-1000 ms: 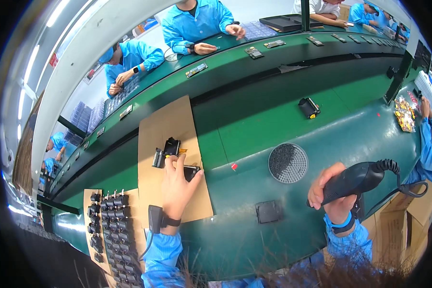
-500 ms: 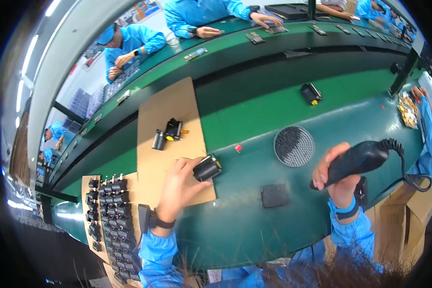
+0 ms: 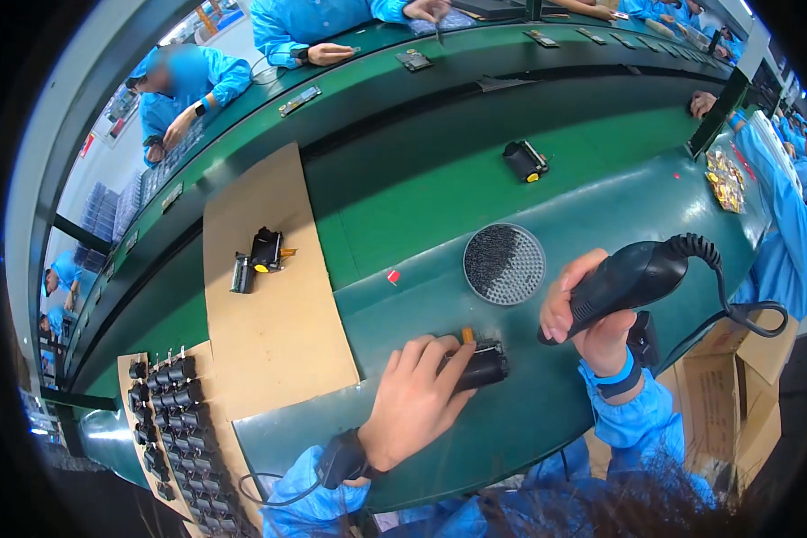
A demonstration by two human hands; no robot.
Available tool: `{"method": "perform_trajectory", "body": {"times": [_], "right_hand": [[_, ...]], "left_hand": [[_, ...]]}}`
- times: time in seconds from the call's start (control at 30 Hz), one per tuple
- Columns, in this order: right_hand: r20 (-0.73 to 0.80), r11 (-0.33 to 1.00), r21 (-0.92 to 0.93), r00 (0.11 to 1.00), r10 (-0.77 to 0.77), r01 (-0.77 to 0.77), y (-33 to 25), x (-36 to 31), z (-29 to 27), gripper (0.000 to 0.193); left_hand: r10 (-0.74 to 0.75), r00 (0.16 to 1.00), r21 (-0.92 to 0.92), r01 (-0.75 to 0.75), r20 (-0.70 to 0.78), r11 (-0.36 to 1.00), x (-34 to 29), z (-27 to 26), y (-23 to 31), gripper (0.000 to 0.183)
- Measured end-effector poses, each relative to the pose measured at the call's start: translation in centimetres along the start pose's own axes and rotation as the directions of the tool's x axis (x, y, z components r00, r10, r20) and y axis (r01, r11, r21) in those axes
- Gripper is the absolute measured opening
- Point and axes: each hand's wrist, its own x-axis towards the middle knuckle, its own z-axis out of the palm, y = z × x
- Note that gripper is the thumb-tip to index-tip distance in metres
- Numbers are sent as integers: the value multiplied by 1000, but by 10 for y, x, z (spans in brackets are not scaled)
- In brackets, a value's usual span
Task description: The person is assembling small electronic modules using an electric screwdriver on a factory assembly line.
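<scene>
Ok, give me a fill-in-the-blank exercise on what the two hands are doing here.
1. The left hand holds a small black part down on the ____ bench.
2. The right hand holds a black tool with a ____ cord.
3. The round mesh disc lies ____ the two hands.

Missing words: green; coiled; beyond

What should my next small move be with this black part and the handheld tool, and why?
Probably lower the black handheld tool in your right hand toward the small black part. Your left hand already holds that part on the green bench, while the tool sits above and apart.
</scene>
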Motion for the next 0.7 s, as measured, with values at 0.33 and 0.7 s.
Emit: {"method": "perform_trajectory", "body": {"times": [0.33, 0.7], "right_hand": [[3, 981, -23, 981, -192, 192, -7, 38, 19, 92], [-61, 974, -86, 975, -215, 209, 26, 66, 14, 90]], "left_hand": [[56, 995, -55, -60, -80, 997, -15, 20, -21, 63], [10, 988, -147, -33, -156, 989, -19, 25, -26, 65]]}}
